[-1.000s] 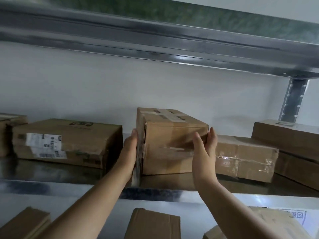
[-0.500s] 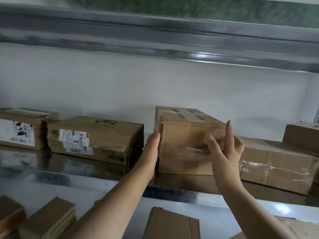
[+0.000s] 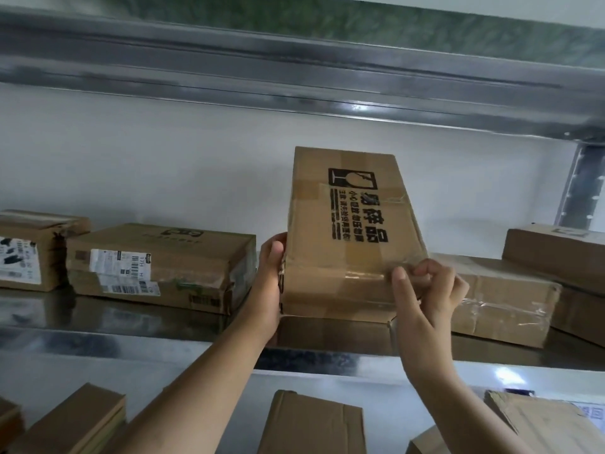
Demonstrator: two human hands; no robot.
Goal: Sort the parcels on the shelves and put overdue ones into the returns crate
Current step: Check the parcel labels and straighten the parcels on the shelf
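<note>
Cardboard everywhere on this metal shelf (image 3: 98, 322) — far left a labelled parcel (image 3: 29, 250), next to it a flat box (image 3: 157, 267) with a white shipping label. Then the left hand (image 3: 271, 286) gripping the left edge of the fragile-marked box (image 3: 347, 244), which is tipped up on end at the middle of the shelf. The right hand (image 3: 429, 290) pinches its lower right corner — taped parcels (image 3: 501, 299) sit further right.

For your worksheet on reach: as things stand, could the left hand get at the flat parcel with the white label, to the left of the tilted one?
Probably yes. The left hand grips the tilted parcel beside the labelled parcel; nothing lies between, but it must first let go.
</note>
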